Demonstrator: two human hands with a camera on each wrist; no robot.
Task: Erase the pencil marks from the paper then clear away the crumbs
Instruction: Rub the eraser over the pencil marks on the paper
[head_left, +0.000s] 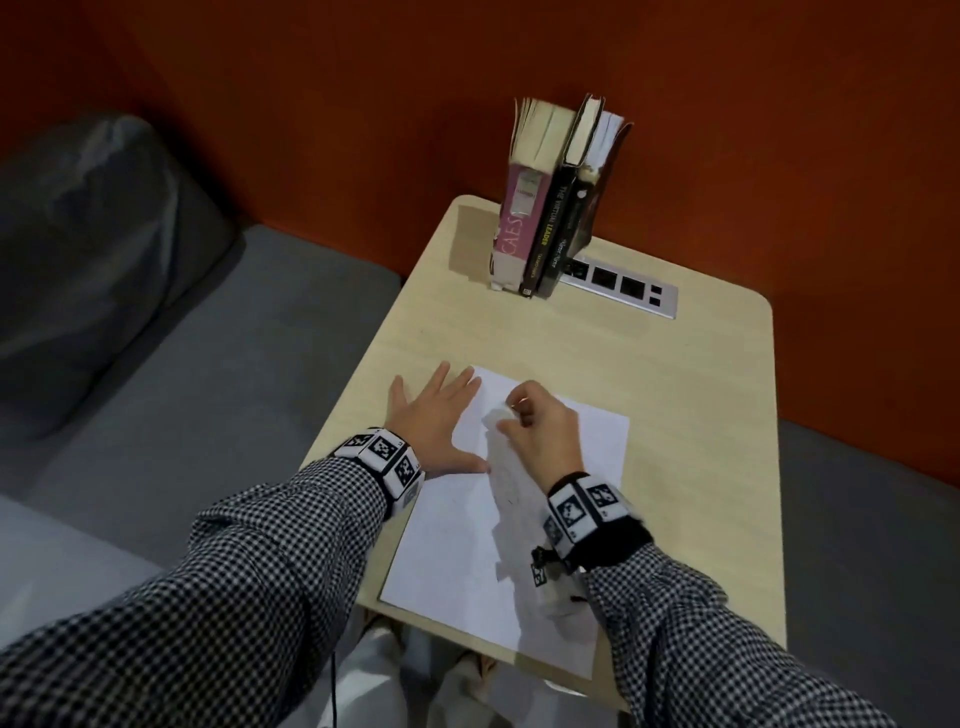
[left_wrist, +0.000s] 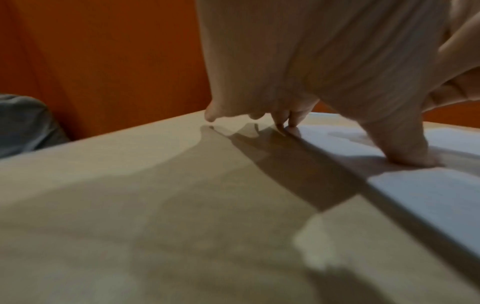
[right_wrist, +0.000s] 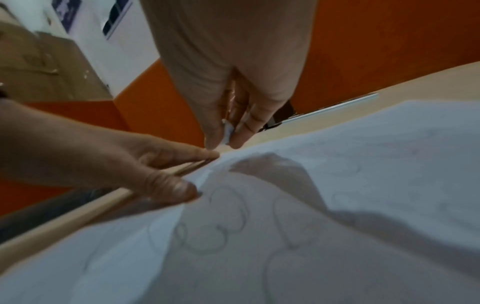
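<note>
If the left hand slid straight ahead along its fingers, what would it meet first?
Probably only bare table: the left hand points toward the far edge, and the books stand slightly right of that line, though depth is uncertain.

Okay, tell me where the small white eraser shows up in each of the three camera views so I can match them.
Head: the small white eraser sits centre frame, pinched by the right hand over the white paper sheet.
Left wrist: not in view.
Right wrist: upper centre, between the fingertips.
Shared landmark: the left hand pressing the sheet's left edge, on the beige table.
</note>
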